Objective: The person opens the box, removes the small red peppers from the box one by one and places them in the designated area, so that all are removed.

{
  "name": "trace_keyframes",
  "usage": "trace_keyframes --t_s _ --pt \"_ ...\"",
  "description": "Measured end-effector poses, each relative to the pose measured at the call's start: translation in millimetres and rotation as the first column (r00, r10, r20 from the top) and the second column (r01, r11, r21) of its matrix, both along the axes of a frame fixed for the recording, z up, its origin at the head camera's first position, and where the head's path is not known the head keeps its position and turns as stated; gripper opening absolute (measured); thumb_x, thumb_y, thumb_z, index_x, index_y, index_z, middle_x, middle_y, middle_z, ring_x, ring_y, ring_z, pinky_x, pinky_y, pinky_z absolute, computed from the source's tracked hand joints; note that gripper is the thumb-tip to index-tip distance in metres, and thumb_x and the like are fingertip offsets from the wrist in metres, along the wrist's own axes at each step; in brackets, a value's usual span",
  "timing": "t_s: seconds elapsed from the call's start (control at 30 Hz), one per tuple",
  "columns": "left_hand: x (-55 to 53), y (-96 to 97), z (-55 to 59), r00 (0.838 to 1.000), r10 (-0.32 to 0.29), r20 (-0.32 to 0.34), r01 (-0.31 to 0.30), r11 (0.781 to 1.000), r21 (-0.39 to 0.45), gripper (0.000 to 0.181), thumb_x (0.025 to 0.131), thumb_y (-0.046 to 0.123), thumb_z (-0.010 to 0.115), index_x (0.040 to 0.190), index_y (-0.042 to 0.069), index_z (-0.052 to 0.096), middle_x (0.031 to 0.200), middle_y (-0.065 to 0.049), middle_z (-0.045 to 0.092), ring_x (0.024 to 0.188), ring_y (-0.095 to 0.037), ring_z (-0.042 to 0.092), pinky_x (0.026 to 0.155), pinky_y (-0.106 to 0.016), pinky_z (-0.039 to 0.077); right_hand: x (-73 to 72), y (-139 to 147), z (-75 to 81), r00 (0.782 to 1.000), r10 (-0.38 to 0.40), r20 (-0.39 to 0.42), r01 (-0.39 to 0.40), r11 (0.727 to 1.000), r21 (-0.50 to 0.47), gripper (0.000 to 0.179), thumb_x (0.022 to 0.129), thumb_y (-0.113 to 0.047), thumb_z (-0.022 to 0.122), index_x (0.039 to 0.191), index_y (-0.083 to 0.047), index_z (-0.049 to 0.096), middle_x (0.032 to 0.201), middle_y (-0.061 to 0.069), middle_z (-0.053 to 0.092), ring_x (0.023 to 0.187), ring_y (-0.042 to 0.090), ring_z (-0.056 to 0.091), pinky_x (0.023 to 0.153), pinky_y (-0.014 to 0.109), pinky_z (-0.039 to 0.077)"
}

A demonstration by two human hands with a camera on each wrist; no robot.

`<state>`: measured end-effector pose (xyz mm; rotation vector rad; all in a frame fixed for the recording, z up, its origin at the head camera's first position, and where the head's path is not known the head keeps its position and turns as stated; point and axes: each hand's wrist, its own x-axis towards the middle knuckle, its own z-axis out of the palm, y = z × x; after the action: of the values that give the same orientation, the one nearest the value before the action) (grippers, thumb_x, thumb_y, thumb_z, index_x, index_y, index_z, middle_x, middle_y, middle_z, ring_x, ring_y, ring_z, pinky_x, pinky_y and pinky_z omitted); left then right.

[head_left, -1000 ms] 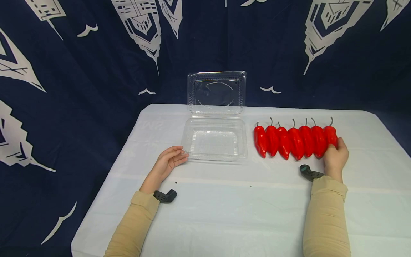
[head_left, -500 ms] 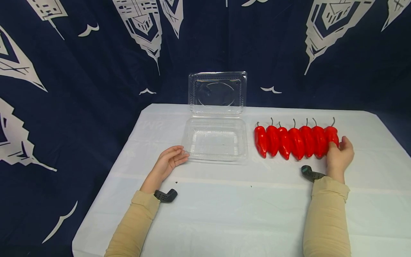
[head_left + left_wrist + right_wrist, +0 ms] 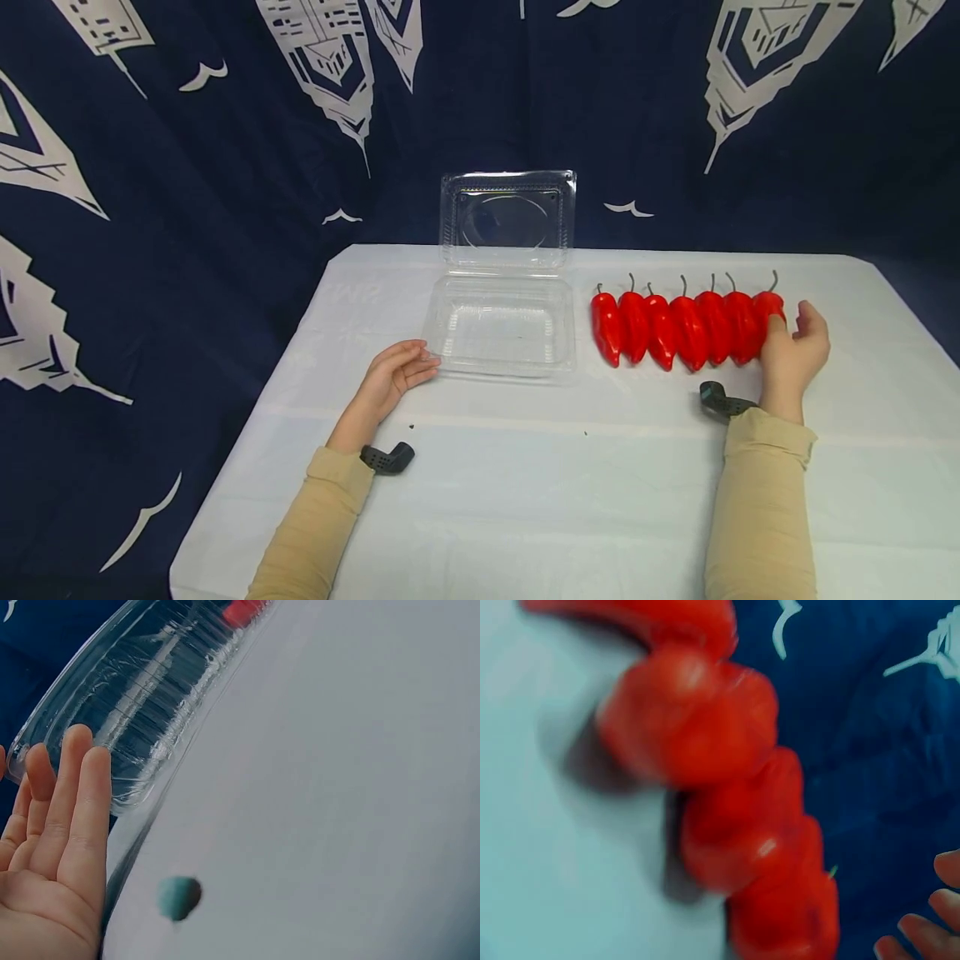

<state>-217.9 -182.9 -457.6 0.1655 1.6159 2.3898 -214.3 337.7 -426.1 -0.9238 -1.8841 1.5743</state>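
Note:
My left hand [image 3: 388,379] is at the near left corner of a clear plastic clamshell box [image 3: 551,354], whose lid [image 3: 507,221] stands raised. In the left wrist view the fingers [image 3: 90,795] are nearly straight beside the box wall [image 3: 142,761]. Several red peppers [image 3: 692,333] with thin dark stems lie side by side in a row right of the box. My right hand [image 3: 793,362] is by the rightmost pepper [image 3: 768,305], a digit overlapping its lower part; contact cannot be told. Its fingertips [image 3: 922,934] appear spread and apart from the peppers in the right wrist view.
A white cloth covers the table [image 3: 495,500]. Behind it hangs a dark blue curtain [image 3: 525,108] with pale printed shapes. Two small dark specks lie on the cloth in front of the box. A black band device [image 3: 388,458] sits on each wrist.
My right hand has shifted slightly right and away from me, and its fingers have spread apart. The left hand, box and row of peppers look unmoved.

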Motion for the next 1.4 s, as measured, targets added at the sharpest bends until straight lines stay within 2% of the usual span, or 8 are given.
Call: trace_keyframes --t_s 0.23,0.47,0.7,0.87,1.07,1.1,1.2,1.4 --pt "2.7 2.4 6.2 0.998 0.067 0.006 -0.065 0.985 -0.161 0.028 0.097 0.009 0.048 0.116 -0.010 0.047 0.090 -0.005 0.062 0.088 -0.019 0.067 0.090 -0.042 0.052 5.4 -14 20.4 0.997 0.012 -0.073 -0.017 0.997 -0.071 0.048 0.096 -0.018 0.048 0.143 -0.020 0.038 0.148 -0.005 0.034 0.136 0.008 0.027 0.110 0.015 0.019" --pt "7.5 4.0 14.0 0.995 0.085 -0.047 -0.096 0.911 -0.402 0.046 0.093 0.022 0.056 0.122 -0.012 0.047 0.098 -0.012 0.064 0.090 -0.020 0.067 0.085 -0.035 0.054 7.5 -19 29.4 0.997 0.067 -0.038 -0.069 0.996 -0.057 0.049 0.096 -0.018 0.048 0.144 -0.019 0.037 0.148 -0.002 0.035 0.136 0.011 0.029 0.111 0.022 0.025" --pt "13.7 4.0 23.5 0.992 0.103 -0.070 -0.124 0.874 -0.470 0.047 0.090 0.029 0.061 0.118 -0.008 0.052 0.104 -0.017 0.063 0.090 -0.021 0.067 0.080 -0.032 0.056 4.7 -16 11.0 0.981 0.183 0.069 -0.189 0.977 0.103 0.054 0.095 -0.033 0.048 0.146 -0.023 0.033 0.150 -0.001 0.032 0.136 0.017 0.029 0.109 0.028 0.030" --pt "16.7 5.1 28.8 0.994 0.098 -0.058 -0.114 0.854 -0.508 0.044 0.092 0.025 0.059 0.118 -0.009 0.051 0.108 -0.019 0.062 0.091 -0.020 0.067 0.081 -0.032 0.056 8.3 -30 18.6 0.963 0.243 0.114 -0.260 0.952 0.162 0.055 0.096 -0.029 0.046 0.147 -0.018 0.030 0.151 0.004 0.030 0.136 0.024 0.030 0.110 0.034 0.032" --pt "18.1 6.1 35.2 0.994 0.109 -0.016 -0.101 0.849 -0.518 0.038 0.093 0.017 0.057 0.120 -0.009 0.049 0.116 -0.025 0.058 0.098 -0.030 0.064 0.086 -0.040 0.054 -18.8 -1 -26.9 0.939 0.302 0.162 -0.339 0.891 0.302 0.061 0.094 -0.046 0.045 0.148 -0.029 0.024 0.152 -0.001 0.027 0.137 0.024 0.028 0.106 0.044 0.036" --pt "18.4 5.9 36.3 0.994 0.110 -0.020 -0.104 0.842 -0.530 0.039 0.093 0.018 0.057 0.121 -0.009 0.049 0.116 -0.025 0.058 0.099 -0.031 0.064 0.087 -0.040 0.054 -22.6 5 -34.7 0.935 0.314 0.164 -0.352 0.875 0.332 0.062 0.093 -0.048 0.046 0.148 -0.029 0.024 0.152 -0.001 0.026 0.137 0.025 0.028 0.105 0.045 0.037" --pt "19.6 5.1 39.2 0.992 0.121 -0.046 -0.125 0.803 -0.582 0.043 0.092 0.022 0.059 0.123 -0.007 0.049 0.115 -0.022 0.060 0.096 -0.027 0.065 0.084 -0.037 0.055 -16.3 -1 -26.8 0.923 0.353 0.155 -0.385 0.857 0.343 0.064 0.093 -0.045 0.050 0.149 -0.024 0.026 0.152 0.004 0.027 0.138 0.028 0.026 0.106 0.051 0.033" --pt "20.2 4.6 45.0 0.986 0.113 -0.123 -0.167 0.668 -0.725 0.051 0.089 0.034 0.062 0.126 0.001 0.050 0.113 -0.014 0.059 0.099 -0.025 0.063 0.084 -0.037 0.054 17.1 -39 19.7 0.883 0.408 0.231 -0.469 0.787 0.401 0.067 0.095 -0.044 0.046 0.149 -0.012 0.023 0.150 0.017 0.027 0.133 0.040 0.028 0.090 0.064 0.041"
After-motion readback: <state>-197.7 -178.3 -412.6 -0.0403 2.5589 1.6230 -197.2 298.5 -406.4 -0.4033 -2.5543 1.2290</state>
